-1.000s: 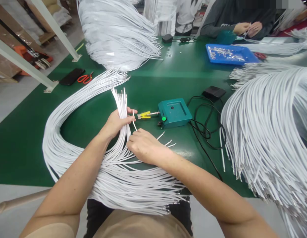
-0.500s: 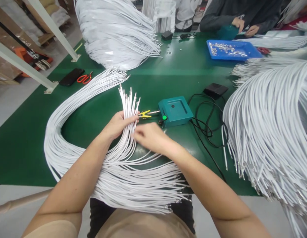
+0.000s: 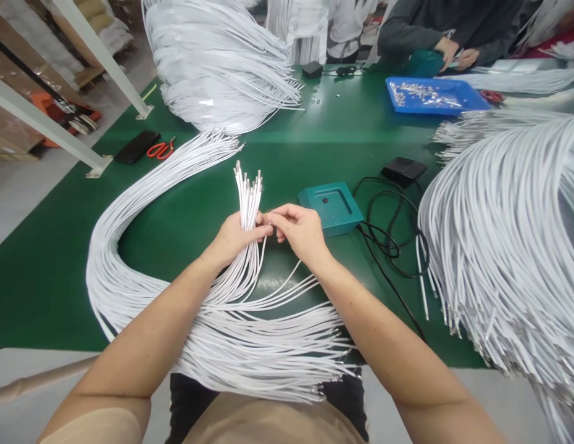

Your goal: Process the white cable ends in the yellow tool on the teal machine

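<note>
My left hand (image 3: 237, 239) is closed around an upright bunch of white cables (image 3: 250, 197), whose metal-tipped ends stick up above the fingers. Just right of it, my right hand (image 3: 300, 233) pinches a single white cable (image 3: 263, 248) near its tip, the fingertips almost meeting my left thumb. Behind my right hand sits a teal tester box (image 3: 332, 206) with a shallow recess on top. My right hand hides its green button and nearly all of its yellow clip. More loose white cables (image 3: 268, 351) spread across the table edge and my lap.
A tall cable pile (image 3: 222, 68) stands at the back, another cable heap (image 3: 500, 228) at right. Black cords (image 3: 389, 228) trail from the tester. A blue tray (image 3: 435, 102) holds small parts. Orange-handled scissors (image 3: 162, 149) lie beside a black phone (image 3: 137, 147). A co-worker's hands (image 3: 456, 54) work opposite.
My right hand has moved up and right from beside the bunch to the tester's clip, covering it, and now pinches one cable. My left hand with the bunch has shifted slightly right.
</note>
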{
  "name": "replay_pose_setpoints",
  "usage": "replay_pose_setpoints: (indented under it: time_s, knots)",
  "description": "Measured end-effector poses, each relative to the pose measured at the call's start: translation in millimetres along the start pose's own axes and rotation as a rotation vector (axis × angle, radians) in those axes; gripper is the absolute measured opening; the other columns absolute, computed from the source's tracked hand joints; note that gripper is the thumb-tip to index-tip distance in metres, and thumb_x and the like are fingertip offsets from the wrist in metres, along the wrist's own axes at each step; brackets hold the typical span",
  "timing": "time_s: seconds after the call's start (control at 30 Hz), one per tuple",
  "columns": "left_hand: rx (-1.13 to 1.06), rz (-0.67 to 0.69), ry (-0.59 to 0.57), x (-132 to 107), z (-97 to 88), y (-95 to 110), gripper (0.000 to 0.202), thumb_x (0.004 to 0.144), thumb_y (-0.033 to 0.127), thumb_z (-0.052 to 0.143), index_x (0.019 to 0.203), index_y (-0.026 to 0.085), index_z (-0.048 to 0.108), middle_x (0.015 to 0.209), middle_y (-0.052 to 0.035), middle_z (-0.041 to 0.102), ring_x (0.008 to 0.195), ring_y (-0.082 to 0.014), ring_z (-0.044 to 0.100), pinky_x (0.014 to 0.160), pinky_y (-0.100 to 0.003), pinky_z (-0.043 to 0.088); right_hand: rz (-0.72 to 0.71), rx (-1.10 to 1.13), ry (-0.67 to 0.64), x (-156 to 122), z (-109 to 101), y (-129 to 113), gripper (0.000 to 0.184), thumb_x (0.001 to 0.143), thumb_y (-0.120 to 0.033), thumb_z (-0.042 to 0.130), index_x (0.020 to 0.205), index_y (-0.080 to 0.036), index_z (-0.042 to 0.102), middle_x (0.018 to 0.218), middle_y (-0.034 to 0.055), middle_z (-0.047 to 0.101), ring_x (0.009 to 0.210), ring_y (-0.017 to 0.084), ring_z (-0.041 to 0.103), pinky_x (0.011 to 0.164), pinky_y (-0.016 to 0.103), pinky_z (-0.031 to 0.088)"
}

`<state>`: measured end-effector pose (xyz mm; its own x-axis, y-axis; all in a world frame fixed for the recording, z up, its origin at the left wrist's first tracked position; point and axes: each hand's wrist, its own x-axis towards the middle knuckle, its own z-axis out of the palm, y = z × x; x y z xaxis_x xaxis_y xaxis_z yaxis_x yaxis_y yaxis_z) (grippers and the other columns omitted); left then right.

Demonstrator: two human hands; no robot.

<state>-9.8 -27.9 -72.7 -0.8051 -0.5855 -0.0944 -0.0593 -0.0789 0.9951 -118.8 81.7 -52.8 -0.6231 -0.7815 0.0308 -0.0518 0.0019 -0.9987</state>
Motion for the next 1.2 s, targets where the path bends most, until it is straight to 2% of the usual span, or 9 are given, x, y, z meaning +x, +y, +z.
replay_pose_setpoints:
  time_s: [0.17, 0.37, 0.47, 0.6, 0.7, 0.9, 1.0, 1.1, 1.2]
  knots:
    - [0.109, 0.086, 0.063, 1.2, -0.7, -1.2, 0.029, 0.059, 0.029, 0.077, 0.072, 0.015, 0.055, 0.071, 0.0023, 0.058, 0.067, -0.0103, 0.055, 0.068, -0.024, 0.044, -0.046, 0.024, 0.019, -1.6, 3.1, 1.5, 0.017, 0.075, -0.027, 0.057, 0.075, -0.015, 0.068, 0.048, -0.0053, 0.050, 0.043, 0.006, 0.044, 0.050, 0.022, 0.039]
    - [0.017, 0.058, 0.024, -1.8, -0.8, 2.0, 0.032, 0.060, 0.029, 0.077, 0.078, 0.016, 0.053, 0.069, 0.0028, 0.059, 0.065, -0.0111, 0.058, 0.067, -0.025, 0.045, 0.155, 0.456, -0.111, -1.7, 5.6, 3.8, 0.020, 0.072, -0.029, 0.062, 0.081, -0.013, 0.067, 0.054, -0.0050, 0.050, 0.043, 0.004, 0.032, 0.045, 0.021, 0.035]
    - [0.011, 0.056, 0.011, -2.9, -0.4, 2.8, 0.032, 0.061, 0.030, 0.076, 0.078, 0.016, 0.052, 0.070, 0.0019, 0.060, 0.066, -0.0123, 0.060, 0.068, -0.026, 0.047, 0.231, 0.526, -0.148, -0.6, 3.8, 2.2, 0.015, 0.069, -0.028, 0.066, 0.075, -0.014, 0.065, 0.050, -0.0073, 0.043, 0.042, 0.004, 0.029, 0.043, 0.020, 0.034]
    - [0.056, 0.051, -0.003, -3.3, 1.2, 4.0, 0.032, 0.061, 0.029, 0.076, 0.078, 0.015, 0.053, 0.075, 0.0001, 0.062, 0.070, -0.0137, 0.062, 0.072, -0.028, 0.048, 0.275, 0.482, -0.180, 1.5, 0.4, -1.4, 0.027, 0.072, -0.042, 0.065, 0.070, -0.015, 0.062, 0.047, -0.0081, 0.038, 0.041, 0.005, 0.032, 0.043, 0.021, 0.036]
    - [0.092, 0.068, -0.027, -3.5, 2.3, 4.5, 0.030, 0.061, 0.028, 0.076, 0.076, 0.015, 0.053, 0.077, -0.0014, 0.063, 0.072, -0.0150, 0.063, 0.074, -0.030, 0.049, 0.296, 0.451, -0.185, 2.9, -0.8, -1.1, 0.034, 0.072, -0.049, 0.064, 0.066, -0.016, 0.059, 0.044, -0.0097, 0.032, 0.038, 0.004, 0.027, 0.041, 0.021, 0.034]
    - [0.038, 0.050, -0.059, -3.2, 0.9, 2.1, 0.030, 0.064, 0.028, 0.075, 0.078, 0.015, 0.052, 0.072, 0.0001, 0.063, 0.066, -0.0126, 0.062, 0.067, -0.027, 0.050, 0.331, 0.570, -0.245, 1.9, -2.2, 2.8, 0.030, 0.071, -0.042, 0.067, 0.065, -0.016, 0.054, 0.049, -0.0091, 0.037, 0.042, 0.004, 0.033, 0.047, 0.020, 0.039]
    - [0.018, 0.053, -0.045, -2.8, -0.3, 1.8, 0.031, 0.064, 0.028, 0.075, 0.080, 0.015, 0.052, 0.073, -0.0002, 0.063, 0.065, -0.0117, 0.062, 0.064, -0.025, 0.050, 0.303, 0.556, -0.210, -0.1, -1.4, 2.3, 0.024, 0.070, -0.037, 0.067, 0.072, -0.015, 0.058, 0.053, -0.0079, 0.043, 0.045, 0.004, 0.039, 0.049, 0.020, 0.040]
    - [0.020, 0.047, -0.036, -2.9, -0.3, 2.8, 0.031, 0.064, 0.028, 0.075, 0.081, 0.014, 0.052, 0.071, 0.0005, 0.062, 0.058, -0.0099, 0.060, 0.060, -0.024, 0.051, 0.250, 0.455, -0.132, -1.7, 0.6, 0.9, 0.024, 0.073, -0.038, 0.063, 0.075, -0.015, 0.060, 0.059, -0.0048, 0.051, 0.048, 0.006, 0.046, 0.051, 0.022, 0.042]
    - [-0.008, 0.051, -0.033, -3.6, 0.7, 4.3, 0.034, 0.064, 0.026, 0.075, 0.088, 0.015, 0.054, 0.075, 0.0007, 0.060, 0.059, -0.0101, 0.060, 0.057, -0.023, 0.050, 0.148, 0.225, -0.058, -2.3, 1.8, 1.0, 0.023, 0.076, -0.038, 0.059, 0.076, -0.015, 0.062, 0.061, -0.0028, 0.055, 0.050, 0.008, 0.049, 0.054, 0.024, 0.044]
